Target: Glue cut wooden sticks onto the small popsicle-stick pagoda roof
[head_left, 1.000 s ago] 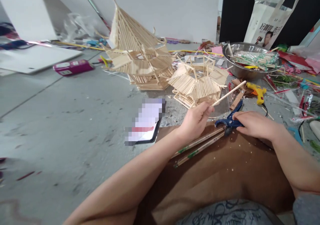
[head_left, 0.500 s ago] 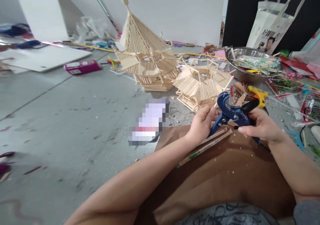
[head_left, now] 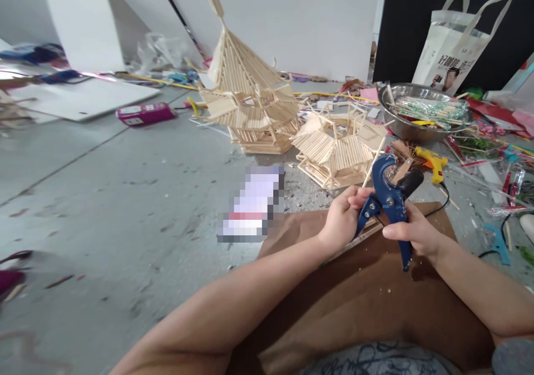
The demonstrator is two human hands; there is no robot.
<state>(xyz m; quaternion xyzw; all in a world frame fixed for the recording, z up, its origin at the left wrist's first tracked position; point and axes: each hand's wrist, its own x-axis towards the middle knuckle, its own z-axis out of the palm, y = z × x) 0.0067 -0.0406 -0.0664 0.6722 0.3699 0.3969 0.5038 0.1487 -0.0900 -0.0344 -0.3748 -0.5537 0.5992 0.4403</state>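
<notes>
My right hand (head_left: pixel 419 233) is closed around the blue ratchet pipe cutter (head_left: pixel 390 200), whose curved jaw points up and away from me. My left hand (head_left: pixel 344 219) pinches a thin wooden stick (head_left: pixel 374 161) that slants up beside the jaw. Those left fingers also lie against one blue handle of the cutter; whether they grip it I cannot tell. Below the hands, sticks in a clear wrapper (head_left: pixel 356 245) lie on brown paper (head_left: pixel 375 302) over my lap, partly hidden by my left hand. Beyond stand a low stick-built roof frame (head_left: pixel 348 149) and a taller stick pagoda (head_left: pixel 246 72).
A phone (head_left: pixel 252 202) lies on the floor left of my hands. To the right are a yellow glue gun (head_left: pixel 434 163) with its cord, and a metal bowl (head_left: pixel 411 133) of wrapped sticks. A white bag (head_left: pixel 442 47) stands behind; a purple package (head_left: pixel 146 114) lies left.
The cutter has turned more upright in my right hand, its handle now pointing down. The wooden stick in my left hand has come into plainer view beside the jaw.
</notes>
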